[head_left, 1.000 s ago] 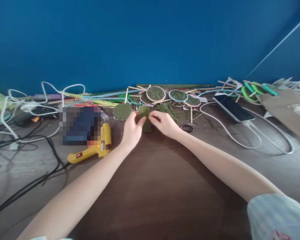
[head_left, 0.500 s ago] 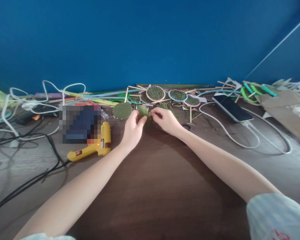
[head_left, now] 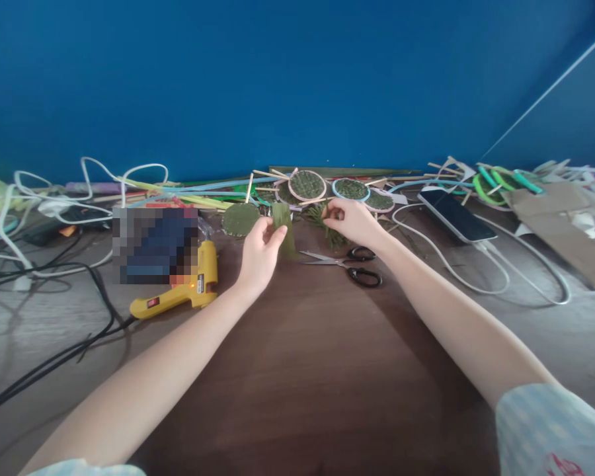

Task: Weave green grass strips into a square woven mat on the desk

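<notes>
1. Left hand (head_left: 260,254); thumb and fingers pinching a green leaf strip (head_left: 288,242), partly covered;
2. Right hand (head_left: 348,219); fingertips curled at loose fronds (head_left: 335,239); whether gripping, cannot tell;
3. Scissors (head_left: 346,262), near side of right hand; blades parted;
4. Dark object (head_left: 153,246), left of left hand; pixelated, unidentifiable.

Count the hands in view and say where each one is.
2. The left hand is left of centre, holding a wide green strip. The right hand is right of centre, at the thin green strips, just beyond the scissors. Neither is hidden.
</notes>
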`<state>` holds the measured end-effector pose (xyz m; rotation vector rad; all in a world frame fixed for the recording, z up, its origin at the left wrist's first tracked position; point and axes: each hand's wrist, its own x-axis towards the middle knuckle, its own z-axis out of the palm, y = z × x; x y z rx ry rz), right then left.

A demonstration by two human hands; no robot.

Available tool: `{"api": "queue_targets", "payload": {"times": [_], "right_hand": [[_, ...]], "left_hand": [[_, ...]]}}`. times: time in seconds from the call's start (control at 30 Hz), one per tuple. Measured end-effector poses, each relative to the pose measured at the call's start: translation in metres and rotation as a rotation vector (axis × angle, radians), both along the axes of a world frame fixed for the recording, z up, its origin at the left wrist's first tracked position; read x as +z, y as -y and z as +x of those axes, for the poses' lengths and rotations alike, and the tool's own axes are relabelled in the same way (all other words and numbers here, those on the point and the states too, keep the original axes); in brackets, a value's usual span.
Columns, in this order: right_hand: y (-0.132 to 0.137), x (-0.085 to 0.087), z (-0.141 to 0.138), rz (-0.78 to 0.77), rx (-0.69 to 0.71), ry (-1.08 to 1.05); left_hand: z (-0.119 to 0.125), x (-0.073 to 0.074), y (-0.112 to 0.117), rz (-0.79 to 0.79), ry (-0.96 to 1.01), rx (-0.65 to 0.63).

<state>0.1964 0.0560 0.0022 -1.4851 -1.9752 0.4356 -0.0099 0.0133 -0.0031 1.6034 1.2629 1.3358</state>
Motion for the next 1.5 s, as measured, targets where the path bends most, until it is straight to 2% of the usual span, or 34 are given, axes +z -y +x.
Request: {"api": "queue_targets", "payload": {"times": [0.07, 0.17, 0.23, 0.3, 0.37, 0.5, 0.6, 0.77, 1.0, 1.17, 1.37, 1.5], "right_hand": [[-0.002, -0.004, 0.004, 0.048, 0.02, 0.064], [-0.002, -0.005, 0.006, 0.137, -0.061, 0.081], [0.001, -0.002, 0.003, 0.201, -0.124, 0.03], [0.006, 0.004, -0.004, 0.233, -0.115, -0.043], [0.012, 0.011, -0.013, 0.159, -0.023, -0.116], [0.026, 0.018, -0.032, -0.123, 0.255, -0.211], [0.032, 0.018, -0.04, -0.211, 0.341, -0.229], [0.036, 0.016, -0.043, -0.153, 0.322, -0.192], [0.036, 0.015, -0.043, -0.12, 0.314, -0.179], [0.03, 0.012, -0.038, -0.083, 0.248, -0.165], [0.014, 0.009, -0.016, -0.006, 0.13, -0.161], [0.007, 0.005, -0.002, 0.032, 0.077, -0.068]], "left_hand": [[0.0, -0.002, 0.0, -0.049, 0.063, -0.019], [0.001, -0.005, -0.001, -0.136, 0.174, -0.068], [0.001, -0.006, -0.002, -0.107, 0.182, -0.059], [0.001, -0.008, -0.003, -0.053, 0.146, -0.03], [0.001, -0.008, -0.004, -0.028, 0.118, -0.011], [0.001, -0.006, -0.003, -0.031, 0.099, -0.029], [0.001, -0.005, -0.002, -0.026, 0.075, -0.039], [0.003, -0.002, 0.0, -0.032, 0.078, -0.059], [0.004, -0.005, -0.001, -0.069, 0.164, -0.181], [0.005, -0.001, 0.002, -0.088, 0.16, -0.231], [0.005, 0.001, 0.001, -0.053, 0.184, -0.123], [0.004, -0.001, 0.0, -0.052, 0.139, -0.099]]}}
